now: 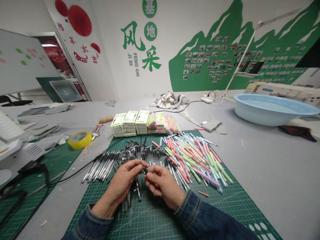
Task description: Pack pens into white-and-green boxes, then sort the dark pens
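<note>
My left hand [124,177] and my right hand [164,184] meet over the green cutting mat [160,221], fingertips pinched together. Between them is a small black pen part [145,170], mostly covered by the fingers; whether it is a cap or another piece I cannot tell. Just beneath and beyond the hands lies a heap of black and clear pen parts [135,151]. To the left, a row of clear pens with dark ends [102,166] lies side by side. A loose pile of pastel-coloured pens and caps [197,158] spreads to the right.
Stacked small boxes [130,123] stand at the mat's far edge, with pink-and-green boxes [160,121] beside them. Yellow tape [80,140] and a black cable [82,170] lie left. Crumpled cloth [170,100] is behind, a blue basin [272,111] far right. One red cap [203,194] lies apart.
</note>
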A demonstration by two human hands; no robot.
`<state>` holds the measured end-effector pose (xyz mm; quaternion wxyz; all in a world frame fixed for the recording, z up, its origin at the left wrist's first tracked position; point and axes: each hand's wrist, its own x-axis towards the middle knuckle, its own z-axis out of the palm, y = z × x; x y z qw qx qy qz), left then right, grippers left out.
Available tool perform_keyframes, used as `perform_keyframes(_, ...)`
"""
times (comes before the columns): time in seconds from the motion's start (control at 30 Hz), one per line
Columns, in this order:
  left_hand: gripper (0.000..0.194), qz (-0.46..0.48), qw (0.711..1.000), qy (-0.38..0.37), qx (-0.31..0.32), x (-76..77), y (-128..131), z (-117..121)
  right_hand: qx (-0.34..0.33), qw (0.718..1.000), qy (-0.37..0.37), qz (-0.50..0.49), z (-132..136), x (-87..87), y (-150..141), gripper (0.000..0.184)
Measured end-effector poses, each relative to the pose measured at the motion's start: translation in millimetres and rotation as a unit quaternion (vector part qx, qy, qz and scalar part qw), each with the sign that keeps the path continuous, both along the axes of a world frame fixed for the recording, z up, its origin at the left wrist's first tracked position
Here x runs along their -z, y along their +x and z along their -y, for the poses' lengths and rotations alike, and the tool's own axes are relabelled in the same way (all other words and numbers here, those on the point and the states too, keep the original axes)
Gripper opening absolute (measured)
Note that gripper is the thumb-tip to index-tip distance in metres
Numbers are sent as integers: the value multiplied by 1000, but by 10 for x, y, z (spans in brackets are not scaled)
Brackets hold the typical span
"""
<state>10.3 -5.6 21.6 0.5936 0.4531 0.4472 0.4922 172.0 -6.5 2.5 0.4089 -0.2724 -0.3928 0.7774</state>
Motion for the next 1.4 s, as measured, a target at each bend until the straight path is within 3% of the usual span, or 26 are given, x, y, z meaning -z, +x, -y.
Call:
perform_keyframes(0.23, 11, 33, 999, -4, 23, -20, 1, 13, -55, 997, -31, -45, -9, -8, -4, 32)
perform_keyframes(0.43, 10, 21, 1000, 2, 18, -4, 17, 10, -24, 999, -22, -27, -14, 12, 4, 26)
perform_keyframes(0.67, 9, 35, 999, 18, 22, -9, 29, 15, -49, 998, -26, -38, -19, 12, 19, 24)
perform_keyframes(0.9, 16, 0, 999, 25, 36, -1, 113, 33, -9, 999, -1, -50, -14, -7, -19, 23)
perform_keyframes(0.97, 15, -1, 999, 31, 5, -36, 27, -11, 4, 999, 17, -31, -8, 3, -33, 24)
perform_keyframes(1.07, 23, 1, 992, 48, -120, -85, -350, -166, 67, 996, 52, 31, -38, 33, -22, 25)
perform_keyframes(1.13, 34, -112, 970, 63, -207, -84, -724, -303, 131, 983, 88, 93, -88, 60, 13, 23)
perform_keyframes(1.17, 38, -215, 943, 63, -244, -68, -915, -369, 161, 973, 108, 128, -118, 73, 37, 20)
perform_keyframes(1.2, 40, -347, 899, 47, -264, -44, -1091, -429, 189, 960, 125, 162, -148, 83, 64, 18)
perform_keyframes(1.23, 39, -485, 836, 21, -257, -13, -1240, -479, 214, 947, 140, 193, -178, 90, 91, 15)
perform_keyframes(1.3, 33, -564, 786, -5, -255, 61, -1435, -547, 258, 919, 168, 246, -228, 92, 145, 10)
perform_keyframes(1.4, 31, -607, 759, -12, -233, 164, -1494, -581, 299, 875, 215, 315, -281, 82, 219, 11)
